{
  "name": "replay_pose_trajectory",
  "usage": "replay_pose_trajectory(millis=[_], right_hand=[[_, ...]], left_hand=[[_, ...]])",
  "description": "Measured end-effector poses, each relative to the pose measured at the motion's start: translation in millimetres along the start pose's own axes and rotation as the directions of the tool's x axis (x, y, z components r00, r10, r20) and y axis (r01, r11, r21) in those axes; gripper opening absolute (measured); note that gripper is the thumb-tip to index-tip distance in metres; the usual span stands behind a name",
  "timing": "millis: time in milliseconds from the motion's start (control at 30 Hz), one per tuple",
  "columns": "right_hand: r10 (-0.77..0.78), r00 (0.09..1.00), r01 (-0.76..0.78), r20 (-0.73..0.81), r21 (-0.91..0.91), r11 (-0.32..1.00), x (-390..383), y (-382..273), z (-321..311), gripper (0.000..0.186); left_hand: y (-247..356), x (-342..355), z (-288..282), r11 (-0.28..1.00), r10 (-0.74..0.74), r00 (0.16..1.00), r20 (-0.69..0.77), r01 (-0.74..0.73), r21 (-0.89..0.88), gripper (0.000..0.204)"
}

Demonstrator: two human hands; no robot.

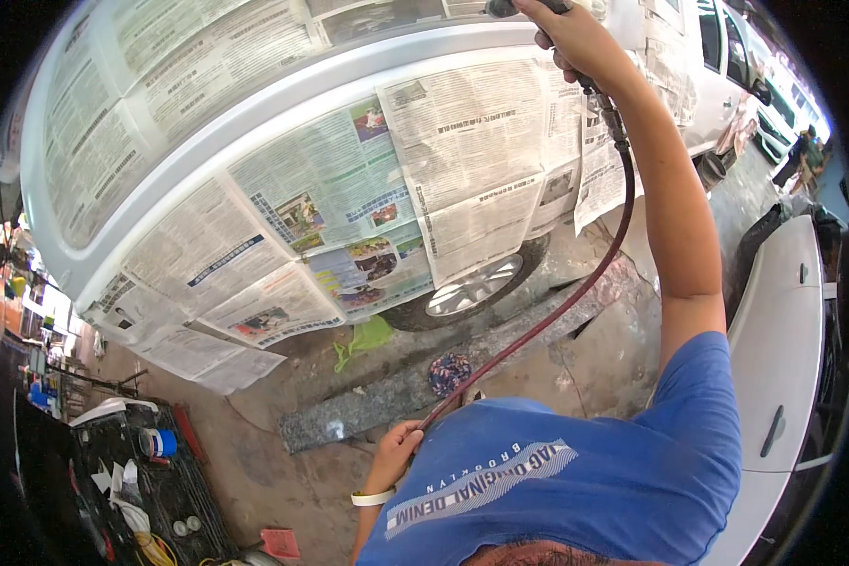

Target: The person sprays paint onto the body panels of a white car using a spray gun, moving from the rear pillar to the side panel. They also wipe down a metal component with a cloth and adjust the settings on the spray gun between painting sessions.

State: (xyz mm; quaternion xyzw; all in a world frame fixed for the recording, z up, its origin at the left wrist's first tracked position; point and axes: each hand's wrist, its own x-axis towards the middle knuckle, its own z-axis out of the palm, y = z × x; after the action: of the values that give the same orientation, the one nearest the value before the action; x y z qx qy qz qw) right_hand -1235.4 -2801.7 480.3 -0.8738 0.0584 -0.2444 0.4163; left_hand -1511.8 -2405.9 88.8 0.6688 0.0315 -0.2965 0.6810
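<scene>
At the top, my right hand (573, 45) grips a dark spray gun (498, 8) high against a white vehicle (255, 94) masked with newspaper sheets (462, 141); part of the gun is out of frame. From a fitting below it, a dark red hose (575, 304) curves down to my left hand (398, 445), whose fingers are closed on the hose beside my blue shirt. Below the masking shows a wheel (472, 283).
A long speckled board (335, 423), a green bag (363, 340) and a multicoloured round item (449, 375) lie underfoot. A cluttered black tray (146, 500) is lower left, loose white car doors (774, 368) stand at right, and people (802, 156) and cars are beyond a bucket (712, 170).
</scene>
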Motion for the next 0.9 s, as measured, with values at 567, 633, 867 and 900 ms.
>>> replay_pose_trajectory(millis=[567,633,867,900], right_hand=[[0.009,0.978,-0.003,-0.206,0.030,1.000,47.8,115.5,-68.3,0.058],[0.039,0.980,-0.035,-0.196,0.022,0.999,56.0,129.5,-77.9,0.058],[0.024,0.952,-0.004,-0.304,0.067,0.998,66.3,161.1,-97.9,0.056],[0.052,0.952,-0.034,-0.303,0.063,0.997,67.5,162.6,-100.9,0.055]], left_hand=[[30.1,13.4,30.2,0.995,0.034,0.999,0.016,-0.036,0.090,0.028],[32.1,16.5,32.3,0.998,0.035,0.999,0.029,-0.037,0.059,0.028],[37.9,25.0,37.5,0.991,0.052,0.997,0.050,-0.058,0.119,0.029],[37.4,26.0,37.4,0.992,0.050,0.997,0.056,-0.056,0.112,0.029]])
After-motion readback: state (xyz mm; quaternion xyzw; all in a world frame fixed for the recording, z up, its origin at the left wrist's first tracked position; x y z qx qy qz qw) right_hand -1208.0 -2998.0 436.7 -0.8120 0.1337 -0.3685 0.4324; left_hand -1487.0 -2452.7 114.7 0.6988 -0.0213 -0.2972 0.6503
